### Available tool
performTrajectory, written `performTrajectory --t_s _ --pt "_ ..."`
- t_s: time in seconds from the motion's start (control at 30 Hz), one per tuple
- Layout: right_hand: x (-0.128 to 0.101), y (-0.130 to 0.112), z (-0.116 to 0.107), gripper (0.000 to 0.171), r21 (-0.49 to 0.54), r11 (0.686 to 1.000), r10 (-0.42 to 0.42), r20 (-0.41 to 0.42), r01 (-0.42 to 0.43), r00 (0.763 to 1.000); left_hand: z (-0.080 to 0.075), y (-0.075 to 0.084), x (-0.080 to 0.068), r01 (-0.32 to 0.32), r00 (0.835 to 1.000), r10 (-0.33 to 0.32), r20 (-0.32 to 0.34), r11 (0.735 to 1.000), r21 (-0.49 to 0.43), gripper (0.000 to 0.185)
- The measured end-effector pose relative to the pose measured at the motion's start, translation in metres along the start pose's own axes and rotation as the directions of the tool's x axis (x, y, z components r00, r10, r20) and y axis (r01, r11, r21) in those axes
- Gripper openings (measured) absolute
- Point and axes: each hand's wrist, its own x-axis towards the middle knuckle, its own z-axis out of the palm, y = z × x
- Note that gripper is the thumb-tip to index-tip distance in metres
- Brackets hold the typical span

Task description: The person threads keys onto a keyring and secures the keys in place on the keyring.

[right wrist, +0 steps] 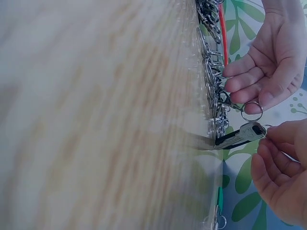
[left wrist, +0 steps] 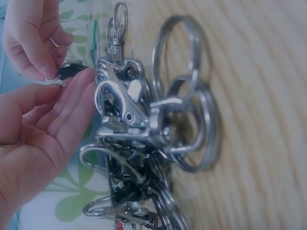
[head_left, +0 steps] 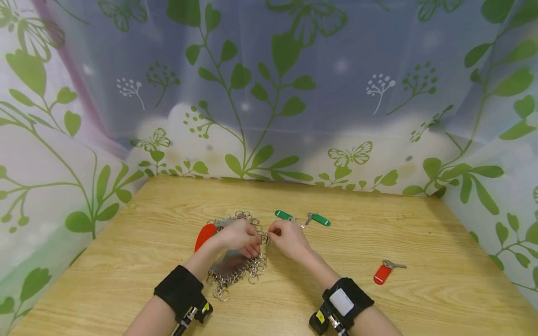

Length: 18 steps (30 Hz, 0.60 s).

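Observation:
A heap of silver key rings and clasps point(head_left: 237, 266) lies on the wooden table point(head_left: 126, 261). My left hand point(head_left: 248, 240) rests over the heap and pinches a small key ring point(right wrist: 252, 111) between thumb and fingers. My right hand point(head_left: 279, 235) meets it from the right and pinches the ring end of a key with a dark tag point(right wrist: 239, 136). In the left wrist view the left hand point(left wrist: 43, 129) lies beside the rings and clasps point(left wrist: 139, 124), with the right hand point(left wrist: 33, 38) above it. The right wrist view shows the left hand point(right wrist: 268, 67) above the right hand point(right wrist: 283, 167).
A red tag point(head_left: 204, 235) lies left of the heap. Two green tags point(head_left: 283, 214) point(head_left: 321, 219) with a key lie behind my right hand. A red tag with a key point(head_left: 382, 274) lies far right. A leaf-patterned curtain point(head_left: 269, 93) encloses the table on three sides.

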Motion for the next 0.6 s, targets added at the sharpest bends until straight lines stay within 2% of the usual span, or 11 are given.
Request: performTrajectory --t_s 0.13,0.3,0.6 --pt "-0.0005 0.0012 0.0001 0.006 0.012 1.000 0.004 0.015 -0.004 1.000 0.0008 0.0001 0.0002 -0.008 1.000 0.007 0.008 1.000 0.015 0.022" --pt "-0.0009 0.0006 0.0012 0.006 0.019 1.000 0.017 0.026 -0.017 1.000 0.0025 -0.0001 0.0006 -0.013 1.000 0.014 -0.023 0.998 0.054 0.022" --pt "0.0005 -0.0020 0.0050 0.006 -0.001 1.000 0.011 0.017 -0.011 1.000 0.0047 0.0002 0.0011 -0.071 0.995 0.079 -0.056 0.990 0.124 0.025"
